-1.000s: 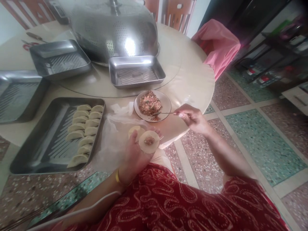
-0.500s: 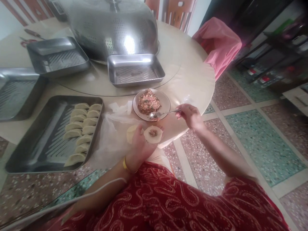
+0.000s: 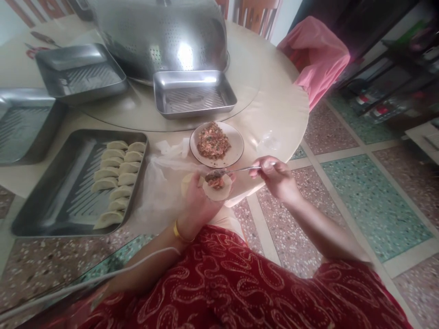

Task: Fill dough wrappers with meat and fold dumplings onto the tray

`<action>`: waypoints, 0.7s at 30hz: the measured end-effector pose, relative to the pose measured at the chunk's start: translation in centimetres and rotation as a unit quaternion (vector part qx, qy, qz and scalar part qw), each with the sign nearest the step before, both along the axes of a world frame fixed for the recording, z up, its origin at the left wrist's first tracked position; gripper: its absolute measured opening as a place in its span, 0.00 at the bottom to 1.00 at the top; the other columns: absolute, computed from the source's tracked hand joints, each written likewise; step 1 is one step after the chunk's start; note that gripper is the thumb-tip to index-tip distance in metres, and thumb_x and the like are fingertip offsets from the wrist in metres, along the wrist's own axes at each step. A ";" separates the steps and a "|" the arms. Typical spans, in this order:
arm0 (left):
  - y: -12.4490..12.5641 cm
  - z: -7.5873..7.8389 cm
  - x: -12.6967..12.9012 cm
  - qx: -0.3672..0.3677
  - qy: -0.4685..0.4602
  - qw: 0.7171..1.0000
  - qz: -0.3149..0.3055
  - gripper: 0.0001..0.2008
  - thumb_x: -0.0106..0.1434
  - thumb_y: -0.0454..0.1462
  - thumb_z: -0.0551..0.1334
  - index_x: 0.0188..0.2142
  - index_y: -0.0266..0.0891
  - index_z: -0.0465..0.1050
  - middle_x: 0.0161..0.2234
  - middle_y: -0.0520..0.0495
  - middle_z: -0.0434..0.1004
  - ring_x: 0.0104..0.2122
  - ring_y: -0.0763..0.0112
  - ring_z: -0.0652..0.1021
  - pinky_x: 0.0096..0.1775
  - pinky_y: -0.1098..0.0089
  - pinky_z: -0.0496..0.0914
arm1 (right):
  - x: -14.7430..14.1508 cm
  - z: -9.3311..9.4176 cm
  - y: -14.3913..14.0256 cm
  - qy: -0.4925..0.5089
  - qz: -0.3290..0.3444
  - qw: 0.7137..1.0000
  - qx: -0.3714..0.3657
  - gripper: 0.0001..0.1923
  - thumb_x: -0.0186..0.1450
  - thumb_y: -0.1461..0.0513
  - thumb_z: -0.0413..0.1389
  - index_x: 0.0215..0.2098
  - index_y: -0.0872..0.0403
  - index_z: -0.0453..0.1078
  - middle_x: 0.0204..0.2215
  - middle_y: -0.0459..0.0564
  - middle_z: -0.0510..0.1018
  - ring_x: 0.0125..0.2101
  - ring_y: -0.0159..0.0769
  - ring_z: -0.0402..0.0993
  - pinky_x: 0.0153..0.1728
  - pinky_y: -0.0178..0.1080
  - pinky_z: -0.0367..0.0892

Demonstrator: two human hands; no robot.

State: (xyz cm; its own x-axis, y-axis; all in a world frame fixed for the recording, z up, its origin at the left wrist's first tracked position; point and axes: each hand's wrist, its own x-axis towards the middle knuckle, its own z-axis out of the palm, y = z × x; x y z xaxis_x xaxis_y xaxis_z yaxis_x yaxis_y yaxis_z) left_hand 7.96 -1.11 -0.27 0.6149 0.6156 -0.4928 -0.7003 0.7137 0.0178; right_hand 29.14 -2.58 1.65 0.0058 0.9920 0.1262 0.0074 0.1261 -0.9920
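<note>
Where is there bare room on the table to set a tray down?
Bare tabletop lies right of the small empty tray, beyond the filling plate. The dumpling tray's left half is also bare. It is crowded around the plastic sheet and both hands.

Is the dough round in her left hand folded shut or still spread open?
Spread open: the wrapper lies flat on the left hand, filling showing on top.

Round pale dumpling wrapper (image 3: 216, 188) lying flat and open, carrying a mound of pinkish minced filling (image 3: 216, 182), thin metal spoon (image 3: 233, 170) lying level, its bowl resting on the filling, handle pointing right
</note>
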 end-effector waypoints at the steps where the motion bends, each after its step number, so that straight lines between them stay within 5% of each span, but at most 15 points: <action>1: -0.1 0.0 -0.2 0.004 0.001 1.000 0.001 0.35 0.69 0.52 0.49 0.67 0.31 0.55 0.53 0.33 0.77 0.51 0.53 0.78 0.51 0.58 0.72 | 0.0 -0.1 -0.4 -0.007 0.004 1.000 0.018 0.14 0.65 0.47 0.59 0.35 0.47 0.76 0.26 0.44 0.81 0.28 0.33 0.79 0.33 0.39 0.77; 8: -0.6 0.9 -0.6 0.040 0.014 0.999 0.017 0.36 0.70 0.52 0.47 0.67 0.27 0.55 0.54 0.32 0.75 0.53 0.54 0.77 0.53 0.60 0.71 | 0.9 -0.7 -2.5 -0.084 0.036 0.983 0.161 0.08 0.71 0.54 0.55 0.44 0.38 0.77 0.35 0.42 0.83 0.38 0.36 0.80 0.39 0.45 0.77; 17: -1.1 1.9 -0.4 0.068 -0.007 0.998 0.018 0.34 0.69 0.52 0.50 0.65 0.30 0.58 0.52 0.35 0.75 0.55 0.57 0.75 0.53 0.63 0.70 | 1.6 0.5 -4.1 -0.126 0.003 0.967 0.220 0.09 0.70 0.54 0.55 0.44 0.36 0.77 0.31 0.45 0.83 0.38 0.42 0.80 0.38 0.51 0.77; 21: -1.3 2.2 -0.4 0.075 -0.007 0.997 0.008 0.32 0.68 0.53 0.50 0.61 0.31 0.63 0.49 0.36 0.75 0.49 0.57 0.77 0.50 0.63 0.72 | 1.7 0.1 -4.4 -0.158 0.038 0.961 0.222 0.12 0.71 0.58 0.54 0.48 0.36 0.76 0.35 0.45 0.83 0.38 0.41 0.80 0.37 0.48 0.76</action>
